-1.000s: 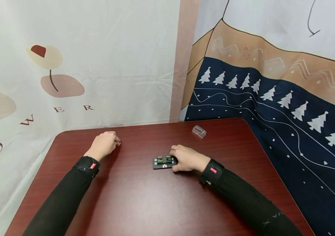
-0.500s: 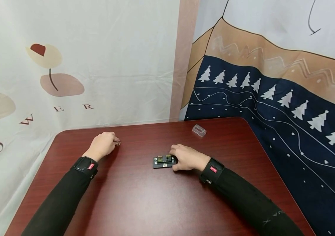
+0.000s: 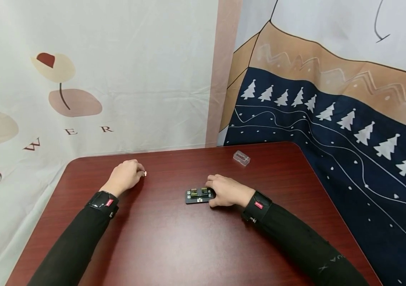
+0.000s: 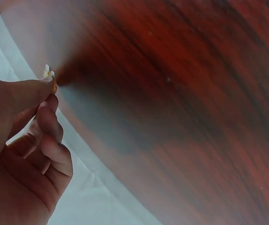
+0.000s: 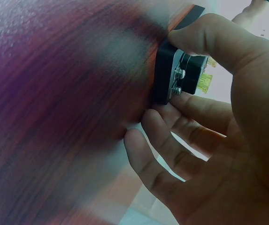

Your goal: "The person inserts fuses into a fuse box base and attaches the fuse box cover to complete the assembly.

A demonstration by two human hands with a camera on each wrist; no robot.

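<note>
Yellow parts are seen seated on the black module, held by the right grip — the small piece pinched by the left grip is not yet set down.

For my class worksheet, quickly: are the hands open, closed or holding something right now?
Left hand: holding a small shiny piece in a pinch.
Right hand: holding one end of the black device.

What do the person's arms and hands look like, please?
The left hand and right hand are bare, below long dark sleeves. Each wrist wears a black band with a small red tag; the right sleeve has pale marks.
</note>
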